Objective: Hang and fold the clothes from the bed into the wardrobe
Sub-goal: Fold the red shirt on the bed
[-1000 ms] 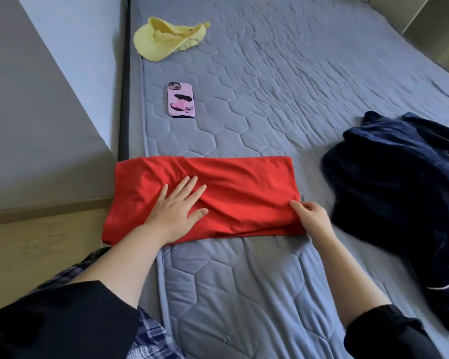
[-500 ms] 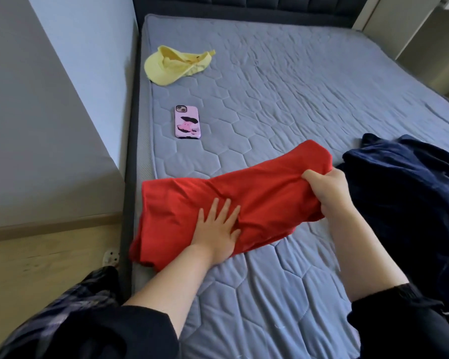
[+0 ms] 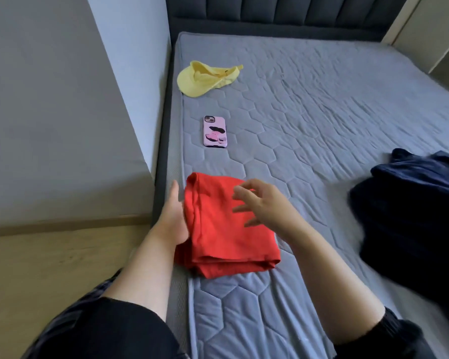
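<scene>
The grey quilted mattress of the bed (image 3: 322,120) carries everything. A dark navy crumpled garment (image 3: 410,208) lies heaped at its right edge. A red cloth garment folded into a compact rectangle (image 3: 218,229) sits near the mattress's left edge. The left hand (image 3: 171,216) presses flat against its left side, fingers straight. The right hand (image 3: 262,203) hovers over it, fingers loosely spread, holding nothing. Farther up lie a pale yellow fabric cap (image 3: 200,80) and a pink-cased phone (image 3: 215,131).

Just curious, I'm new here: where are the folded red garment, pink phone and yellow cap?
folded red cloth garment (image 3: 218,239), head view, on its top layer.
pink phone in black-patterned case (image 3: 216,131), head view, middle of its back.
soft yellow fabric cap (image 3: 192,82), head view, on its broad rounded part.
</scene>
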Demonstrator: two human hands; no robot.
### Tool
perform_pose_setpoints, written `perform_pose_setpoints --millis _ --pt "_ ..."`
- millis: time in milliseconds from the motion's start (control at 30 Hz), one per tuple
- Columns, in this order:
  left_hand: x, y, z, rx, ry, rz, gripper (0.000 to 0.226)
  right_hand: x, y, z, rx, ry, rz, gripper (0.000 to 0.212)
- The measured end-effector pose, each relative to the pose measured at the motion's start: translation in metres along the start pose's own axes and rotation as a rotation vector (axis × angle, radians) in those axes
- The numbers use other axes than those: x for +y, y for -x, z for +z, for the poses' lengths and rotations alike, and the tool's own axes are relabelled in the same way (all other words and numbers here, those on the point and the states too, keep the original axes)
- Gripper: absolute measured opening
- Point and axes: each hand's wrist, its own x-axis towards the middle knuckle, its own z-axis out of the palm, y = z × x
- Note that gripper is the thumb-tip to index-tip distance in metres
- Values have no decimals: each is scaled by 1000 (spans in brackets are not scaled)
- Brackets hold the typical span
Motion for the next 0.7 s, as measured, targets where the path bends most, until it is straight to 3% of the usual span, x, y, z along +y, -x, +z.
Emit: perform_pose_setpoints --millis 100,133,200,267,367,400,467,533,567,633,700 --pt "-1 5 4 153 -276 -5 54 28 -9 -4 245 239 15 14" --pt "-6 4 8 222 -388 19 48 39 -9 -5 252 319 26 15" --pt "-16 2 16 382 -696 120 38 60 -10 0 112 449 50 25" --pt "-25 2 20 489 -784 165 29 79 -9 9 -32 518 -9 37" --pt "-20 6 9 464 -539 -12 32 88 -10 14 38 487 -130 40" --pt "-16 8 3 510 -574 -37 32 91 -12 13 66 490 -136 40" --pt "-9 13 -3 701 -904 32 44 99 -14 14 36 585 -122 43" --pt "-12 20 1 899 -1327 320 64 106 -15 19 -46 737 -116 47" --pt "-14 21 7 891 -1459 571 71 109 -15 22 -75 779 -123 48" --pt "-21 14 21 701 -1648 999 69 113 -17 24 -64 740 -182 44" --pt "-29 3 30 463 -1780 1095 60 113 -19 21 68 561 -244 35"
